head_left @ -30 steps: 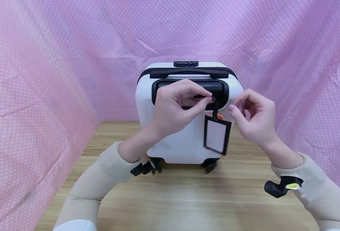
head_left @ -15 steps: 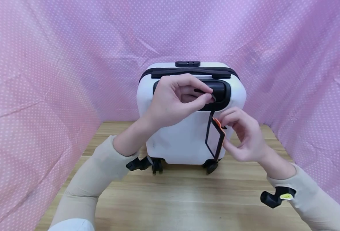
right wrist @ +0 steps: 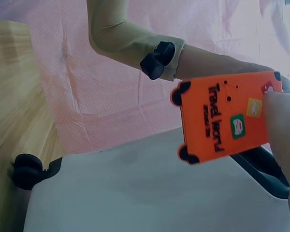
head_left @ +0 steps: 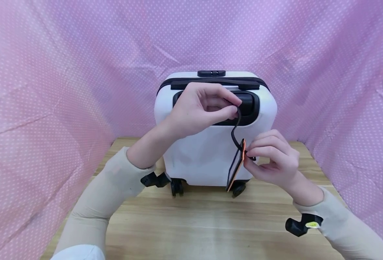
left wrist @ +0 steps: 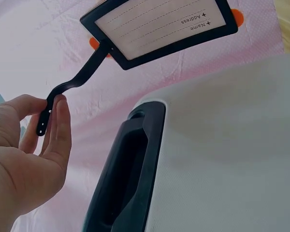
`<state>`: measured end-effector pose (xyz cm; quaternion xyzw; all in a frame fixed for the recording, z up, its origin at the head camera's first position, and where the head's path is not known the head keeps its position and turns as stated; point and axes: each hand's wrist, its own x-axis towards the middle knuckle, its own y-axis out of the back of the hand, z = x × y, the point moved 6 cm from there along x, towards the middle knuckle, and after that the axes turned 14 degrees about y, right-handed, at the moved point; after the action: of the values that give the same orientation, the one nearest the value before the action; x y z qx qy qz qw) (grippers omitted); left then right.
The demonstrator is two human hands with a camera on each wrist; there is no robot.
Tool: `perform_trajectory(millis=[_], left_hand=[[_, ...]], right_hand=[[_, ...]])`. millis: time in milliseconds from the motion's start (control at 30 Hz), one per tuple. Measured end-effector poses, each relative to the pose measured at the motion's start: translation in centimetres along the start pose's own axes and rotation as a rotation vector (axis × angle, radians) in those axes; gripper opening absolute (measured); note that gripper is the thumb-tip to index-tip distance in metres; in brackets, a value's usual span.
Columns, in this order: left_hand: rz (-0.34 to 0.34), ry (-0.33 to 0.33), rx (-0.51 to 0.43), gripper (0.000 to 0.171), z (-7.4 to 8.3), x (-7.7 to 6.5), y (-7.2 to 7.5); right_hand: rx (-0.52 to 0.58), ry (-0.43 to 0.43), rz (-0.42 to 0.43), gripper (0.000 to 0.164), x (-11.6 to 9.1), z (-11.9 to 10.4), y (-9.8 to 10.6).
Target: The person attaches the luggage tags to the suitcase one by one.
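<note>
A luggage tag (head_left: 238,167) hangs edge-on in front of the white suitcase (head_left: 204,155). Its orange back (right wrist: 227,116) reads "Travel World" in the right wrist view, and its black-framed card side (left wrist: 159,29) shows in the left wrist view. From its top runs a black strap (left wrist: 79,77) with small holes near the free end. Thumb and fingers of my left hand (head_left: 199,112) pinch that strap near this end, before the suitcase's black handle recess (head_left: 251,104). My right hand (head_left: 274,157) pinches the tag's upper edge, by a small black strap piece; its fingertips are partly hidden.
The suitcase stands upright on a wood-grain surface (head_left: 185,224), its black wheels (head_left: 176,187) toward me. A flat black carry handle (head_left: 250,85) and a combination lock (head_left: 211,73) sit on its top. Pink dotted cloth (head_left: 129,43) surrounds the back and sides.
My right hand has moved left and down from beside the tag and now pinches it. The tag has turned from facing me to edge-on and dropped slightly. My left hand keeps pinching the strap.
</note>
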<state>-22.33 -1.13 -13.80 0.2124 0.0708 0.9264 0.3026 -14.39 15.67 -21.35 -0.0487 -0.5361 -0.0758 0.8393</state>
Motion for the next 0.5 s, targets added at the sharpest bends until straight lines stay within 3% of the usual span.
perform_trajectory(millis=[133, 267, 400, 500], left_hand=[[0.015, 0.019, 0.014, 0.031, -0.1, 0.3, 0.2], [0.049, 0.001, 0.055, 0.046, 0.2, 0.4, 0.4], [0.094, -0.043, 0.091, 0.046, 0.5, 0.3, 0.9], [0.146, -0.082, 0.139, 0.042, 0.6, 0.1, 1.7]], right_hand=[[-0.091, 0.031, 0.021, 0.036, 0.1, 0.0, 0.0], [-0.043, 0.052, 0.027, 0.034, -0.2, 0.3, 0.0], [0.021, 0.056, 0.032, 0.032, -0.3, 0.6, 0.0], [0.01, 0.042, 0.042, 0.032, 0.0, 0.7, -0.1]])
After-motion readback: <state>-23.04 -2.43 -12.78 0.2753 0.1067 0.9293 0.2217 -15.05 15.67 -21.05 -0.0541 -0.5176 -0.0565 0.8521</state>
